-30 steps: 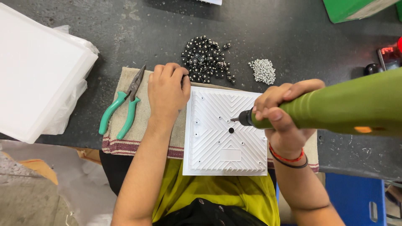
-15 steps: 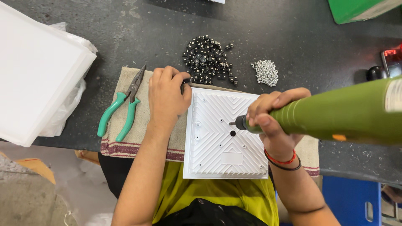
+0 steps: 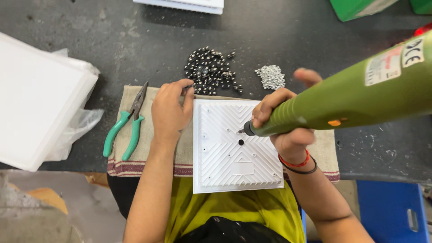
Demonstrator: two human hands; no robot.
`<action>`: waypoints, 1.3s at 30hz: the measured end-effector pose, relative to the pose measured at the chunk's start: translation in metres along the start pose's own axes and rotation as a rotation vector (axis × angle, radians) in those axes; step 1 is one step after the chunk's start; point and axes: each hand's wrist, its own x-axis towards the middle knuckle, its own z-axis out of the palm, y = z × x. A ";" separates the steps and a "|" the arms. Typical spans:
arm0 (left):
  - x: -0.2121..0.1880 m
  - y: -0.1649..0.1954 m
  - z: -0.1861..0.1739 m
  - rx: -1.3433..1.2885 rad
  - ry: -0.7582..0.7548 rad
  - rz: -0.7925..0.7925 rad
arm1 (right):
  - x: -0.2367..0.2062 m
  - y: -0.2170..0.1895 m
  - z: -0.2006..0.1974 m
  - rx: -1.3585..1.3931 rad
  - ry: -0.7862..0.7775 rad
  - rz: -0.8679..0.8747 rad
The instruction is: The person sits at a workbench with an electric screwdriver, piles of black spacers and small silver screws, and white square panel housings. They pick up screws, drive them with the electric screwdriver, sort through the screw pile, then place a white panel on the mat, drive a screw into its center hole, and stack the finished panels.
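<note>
Right now a white square panel (image 3: 234,146) with raised ribs lies flat on a beige cloth (image 3: 148,157) spread at the near edge of the dark desk (image 3: 112,40). It sits between the two hands, its far edge near the fingertips of both.

The right hand (image 3: 288,128) is closed around the front of a thick green power tool (image 3: 355,96). The tool slants down from the upper right, and its dark tip meets the panel at a small point just above a round hole (image 3: 241,142) near the panel's middle. A red band and a black band circle the right wrist.

The left hand (image 3: 170,110) rests palm down on the cloth, just beside the panel's left edge, fingers loosely curled. Its fingertips reach the near side of a heap of small dark beads (image 3: 210,69); whether it pinches one I cannot tell.

A smaller heap of silver bits (image 3: 270,76) lies on the desk to the right of the dark beads, beyond the panel's far right corner. Green-handled pliers (image 3: 126,123) lie on the left end of the cloth, near the left hand but apart from it. A stack of white sheets (image 3: 36,99) lies on clear plastic at the far left of the desk.
</note>
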 end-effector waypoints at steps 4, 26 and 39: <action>0.000 0.008 -0.001 -0.069 0.005 -0.018 | -0.001 -0.025 -0.006 -0.060 -0.003 -0.024; -0.060 0.086 0.006 -0.058 -0.305 0.299 | -0.030 -0.044 -0.033 -0.277 0.155 -0.052; -0.060 0.088 0.010 -0.032 -0.301 0.209 | -0.020 -0.024 -0.019 -0.187 0.190 0.014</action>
